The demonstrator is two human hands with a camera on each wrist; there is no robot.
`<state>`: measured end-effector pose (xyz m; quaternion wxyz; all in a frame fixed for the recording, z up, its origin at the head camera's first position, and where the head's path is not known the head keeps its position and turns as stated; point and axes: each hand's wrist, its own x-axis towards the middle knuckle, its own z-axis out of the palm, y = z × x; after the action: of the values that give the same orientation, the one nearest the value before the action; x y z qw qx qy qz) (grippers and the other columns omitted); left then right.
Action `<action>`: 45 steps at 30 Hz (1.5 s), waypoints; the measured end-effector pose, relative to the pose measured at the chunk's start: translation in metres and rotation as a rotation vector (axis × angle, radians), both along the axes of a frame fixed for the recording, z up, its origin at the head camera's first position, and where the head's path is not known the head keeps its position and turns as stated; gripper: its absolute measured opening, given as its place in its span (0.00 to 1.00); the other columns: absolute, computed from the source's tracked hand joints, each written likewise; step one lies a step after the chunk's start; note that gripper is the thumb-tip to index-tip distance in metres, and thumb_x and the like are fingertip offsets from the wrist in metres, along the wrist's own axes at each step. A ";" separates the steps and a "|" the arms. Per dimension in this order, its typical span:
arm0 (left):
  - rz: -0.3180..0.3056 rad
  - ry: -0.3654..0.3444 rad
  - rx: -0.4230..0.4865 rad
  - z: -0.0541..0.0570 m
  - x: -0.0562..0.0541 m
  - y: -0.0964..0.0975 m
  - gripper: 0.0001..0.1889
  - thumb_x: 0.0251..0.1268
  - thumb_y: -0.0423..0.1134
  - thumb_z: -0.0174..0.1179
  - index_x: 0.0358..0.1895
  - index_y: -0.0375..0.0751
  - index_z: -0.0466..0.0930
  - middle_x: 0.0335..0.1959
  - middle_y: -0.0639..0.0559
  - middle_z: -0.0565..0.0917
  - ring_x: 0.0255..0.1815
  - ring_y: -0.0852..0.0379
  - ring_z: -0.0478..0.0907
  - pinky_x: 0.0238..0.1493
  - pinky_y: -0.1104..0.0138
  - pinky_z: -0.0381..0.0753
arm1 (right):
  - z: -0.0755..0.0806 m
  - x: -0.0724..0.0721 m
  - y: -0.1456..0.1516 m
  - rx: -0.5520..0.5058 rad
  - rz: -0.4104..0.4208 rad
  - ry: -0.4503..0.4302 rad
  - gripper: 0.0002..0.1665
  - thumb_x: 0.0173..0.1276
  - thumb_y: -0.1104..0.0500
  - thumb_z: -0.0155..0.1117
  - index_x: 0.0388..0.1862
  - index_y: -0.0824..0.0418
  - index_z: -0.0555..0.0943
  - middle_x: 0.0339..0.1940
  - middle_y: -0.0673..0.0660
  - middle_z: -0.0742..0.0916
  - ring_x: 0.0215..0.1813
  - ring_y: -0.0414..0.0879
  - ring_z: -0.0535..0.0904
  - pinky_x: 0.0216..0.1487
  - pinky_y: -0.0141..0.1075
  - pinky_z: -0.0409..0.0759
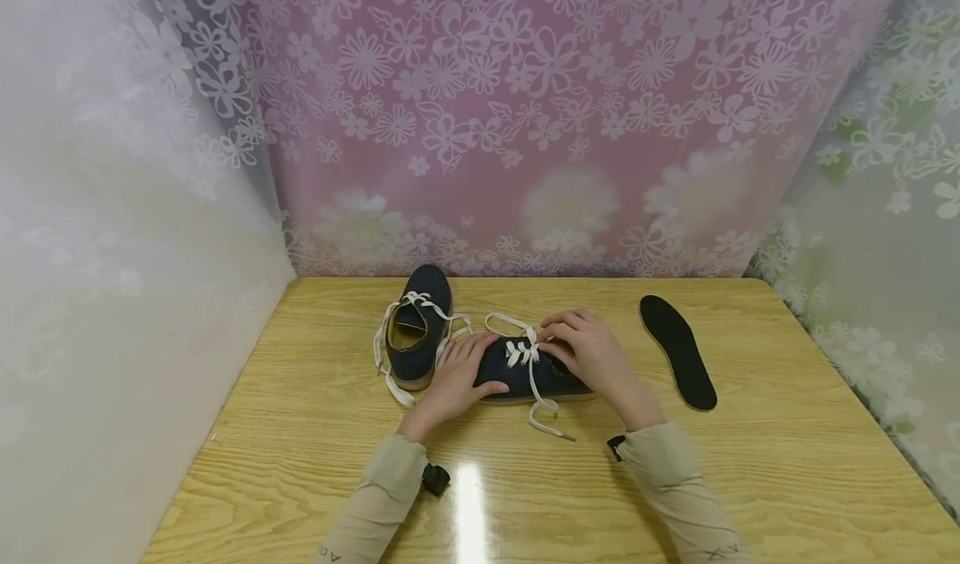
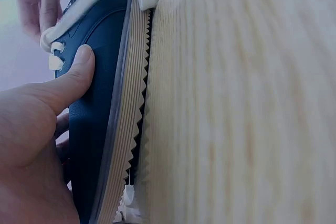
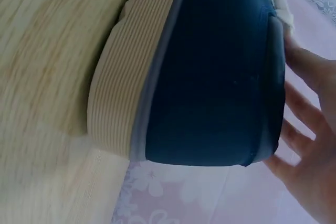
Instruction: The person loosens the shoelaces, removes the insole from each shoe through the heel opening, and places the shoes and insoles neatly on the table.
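A navy shoe (image 1: 495, 381) with white laces lies sideways across the table, toe to the left. My left hand (image 1: 452, 378) holds its toe end, the thumb (image 2: 79, 74) pressed on the near side and the fingers over the far side. At the top of the lacing, my right hand (image 1: 600, 362) pinches the white shoelace (image 1: 533, 372) between thumb and fingertips. One lace end hangs over the near side onto the table; a loop lies beyond the shoe. In the right wrist view the heel (image 3: 210, 103) stands beside the right hand, hiding its fingertips.
A second navy shoe (image 1: 427, 285), its white laces loose, stands left of the held shoe, close to my left hand. A black insole (image 1: 678, 351) lies on the right of the wooden table (image 1: 780, 464). Flowered curtains (image 1: 525, 131) hang behind and at both sides.
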<state>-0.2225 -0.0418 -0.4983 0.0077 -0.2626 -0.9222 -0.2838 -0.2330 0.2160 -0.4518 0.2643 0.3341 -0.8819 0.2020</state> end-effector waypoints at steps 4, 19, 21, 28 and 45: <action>-0.004 0.003 0.004 -0.001 0.000 0.000 0.42 0.67 0.57 0.65 0.79 0.47 0.58 0.77 0.44 0.62 0.79 0.42 0.55 0.79 0.41 0.45 | 0.004 -0.001 0.005 -0.071 -0.192 0.095 0.07 0.61 0.57 0.78 0.36 0.58 0.88 0.43 0.58 0.89 0.47 0.60 0.83 0.50 0.57 0.79; -0.002 0.003 -0.003 -0.001 0.000 -0.001 0.43 0.67 0.58 0.64 0.80 0.49 0.57 0.78 0.45 0.61 0.79 0.43 0.55 0.80 0.42 0.45 | 0.017 0.001 0.022 -0.020 -0.225 -0.136 0.13 0.69 0.63 0.70 0.52 0.61 0.84 0.57 0.65 0.83 0.58 0.66 0.76 0.59 0.61 0.75; 0.001 -0.002 -0.005 -0.001 0.000 -0.001 0.43 0.67 0.58 0.64 0.80 0.49 0.56 0.78 0.45 0.61 0.79 0.43 0.55 0.80 0.43 0.44 | 0.014 0.002 0.016 0.021 -0.146 -0.166 0.11 0.69 0.62 0.71 0.49 0.59 0.86 0.58 0.64 0.83 0.59 0.64 0.76 0.60 0.59 0.76; 0.007 -0.002 -0.007 -0.002 0.000 0.000 0.43 0.67 0.58 0.64 0.80 0.50 0.56 0.78 0.46 0.61 0.79 0.44 0.55 0.80 0.44 0.44 | 0.007 0.005 -0.001 0.032 0.016 -0.161 0.07 0.65 0.60 0.74 0.42 0.54 0.88 0.53 0.58 0.86 0.56 0.57 0.79 0.58 0.52 0.80; -0.004 0.011 -0.005 -0.004 -0.002 -0.001 0.43 0.67 0.58 0.64 0.80 0.49 0.57 0.77 0.45 0.61 0.79 0.44 0.55 0.80 0.42 0.45 | 0.017 0.004 0.013 -0.140 -0.311 -0.110 0.11 0.68 0.63 0.71 0.49 0.63 0.85 0.50 0.66 0.86 0.55 0.67 0.78 0.56 0.62 0.76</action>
<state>-0.2242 -0.0427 -0.5023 0.0115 -0.2658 -0.9224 -0.2798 -0.2291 0.2287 -0.4347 0.2662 0.1629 -0.9199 0.2375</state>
